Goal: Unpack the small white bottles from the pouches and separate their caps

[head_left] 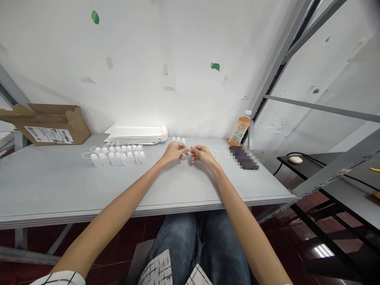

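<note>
Over the middle of the grey table (178,190), my left hand (175,152) and my right hand (203,154) meet fingertip to fingertip. Both are closed in a pinch; whatever small thing is between the fingers is too tiny to make out. Just behind my left hand stand several small white plastic bottles (178,139), partly hidden by it. Thin white string loops (214,152) lie beside my right hand. Further left, several more white bottles (122,159) stand in rows, with white cord loops showing at their tops.
A stack of flat white packaging (136,134) lies against the wall. An open cardboard box (53,128) sits at the back left. To the right are an orange drink bottle (239,130) and a blurred dark object (245,158). A white mouse (295,160) rests on a neighbouring black surface.
</note>
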Action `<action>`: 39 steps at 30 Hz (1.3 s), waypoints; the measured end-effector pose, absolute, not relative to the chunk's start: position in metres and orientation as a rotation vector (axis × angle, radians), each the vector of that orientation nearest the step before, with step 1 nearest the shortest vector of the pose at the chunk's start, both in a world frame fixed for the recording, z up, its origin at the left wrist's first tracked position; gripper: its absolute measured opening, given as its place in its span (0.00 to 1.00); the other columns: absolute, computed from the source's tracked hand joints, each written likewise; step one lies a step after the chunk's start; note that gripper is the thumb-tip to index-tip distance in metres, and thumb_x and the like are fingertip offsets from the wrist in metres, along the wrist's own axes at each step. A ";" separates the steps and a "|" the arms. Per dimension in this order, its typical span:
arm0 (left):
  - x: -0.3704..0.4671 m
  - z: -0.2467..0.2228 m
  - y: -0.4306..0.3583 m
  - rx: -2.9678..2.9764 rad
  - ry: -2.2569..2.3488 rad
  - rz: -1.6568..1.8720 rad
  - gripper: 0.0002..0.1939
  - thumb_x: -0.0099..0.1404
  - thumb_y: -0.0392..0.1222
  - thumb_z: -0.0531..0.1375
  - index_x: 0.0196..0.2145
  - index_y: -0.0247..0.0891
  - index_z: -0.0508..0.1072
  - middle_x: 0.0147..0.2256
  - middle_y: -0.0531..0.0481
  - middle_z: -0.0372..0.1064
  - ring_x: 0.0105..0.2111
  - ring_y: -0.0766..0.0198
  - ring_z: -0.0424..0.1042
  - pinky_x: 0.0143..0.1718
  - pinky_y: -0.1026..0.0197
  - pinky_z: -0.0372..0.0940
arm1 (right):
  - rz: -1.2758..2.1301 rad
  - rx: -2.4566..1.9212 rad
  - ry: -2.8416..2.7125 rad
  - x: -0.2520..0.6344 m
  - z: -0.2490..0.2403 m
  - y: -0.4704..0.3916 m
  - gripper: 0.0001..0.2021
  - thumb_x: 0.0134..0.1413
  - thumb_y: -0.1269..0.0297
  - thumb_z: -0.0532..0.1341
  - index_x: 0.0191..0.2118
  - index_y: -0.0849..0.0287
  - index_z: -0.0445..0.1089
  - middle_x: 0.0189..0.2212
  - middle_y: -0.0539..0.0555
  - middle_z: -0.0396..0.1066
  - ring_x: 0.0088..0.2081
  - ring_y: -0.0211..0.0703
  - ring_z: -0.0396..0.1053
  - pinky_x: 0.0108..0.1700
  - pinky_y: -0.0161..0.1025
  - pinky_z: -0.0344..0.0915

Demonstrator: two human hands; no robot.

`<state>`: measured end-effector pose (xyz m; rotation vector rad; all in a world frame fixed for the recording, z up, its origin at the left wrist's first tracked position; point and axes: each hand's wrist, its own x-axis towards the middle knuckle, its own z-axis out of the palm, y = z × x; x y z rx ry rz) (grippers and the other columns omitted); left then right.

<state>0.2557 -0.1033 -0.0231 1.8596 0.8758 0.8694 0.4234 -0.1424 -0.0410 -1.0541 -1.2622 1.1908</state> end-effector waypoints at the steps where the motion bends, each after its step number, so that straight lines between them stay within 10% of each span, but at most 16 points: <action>1: 0.256 -0.023 -0.103 1.832 0.877 0.858 0.20 0.57 0.56 0.65 0.31 0.32 0.77 0.28 0.44 0.75 0.17 0.69 0.66 0.18 0.66 0.62 | 1.191 -1.059 -1.262 0.423 -0.040 -0.143 0.24 0.39 0.45 0.72 0.24 0.61 0.66 0.19 0.47 0.64 0.20 0.34 0.64 0.23 0.36 0.68; 18: 0.251 -0.013 -0.108 1.471 1.013 0.763 0.15 0.68 0.52 0.58 0.42 0.37 0.68 0.17 0.55 0.67 0.13 0.68 0.65 0.17 0.67 0.63 | 1.140 -1.082 -1.320 0.419 -0.038 -0.148 0.21 0.40 0.50 0.72 0.34 0.60 0.70 0.28 0.51 0.69 0.28 0.38 0.71 0.22 0.32 0.66; 39: 0.254 -0.017 -0.105 1.715 0.769 0.831 0.18 0.59 0.48 0.67 0.43 0.36 0.71 0.31 0.50 0.69 0.21 0.67 0.73 0.20 0.65 0.68 | 1.094 -1.236 -1.124 0.421 -0.035 -0.145 0.24 0.51 0.43 0.65 0.23 0.60 0.63 0.18 0.48 0.62 0.18 0.34 0.65 0.16 0.29 0.56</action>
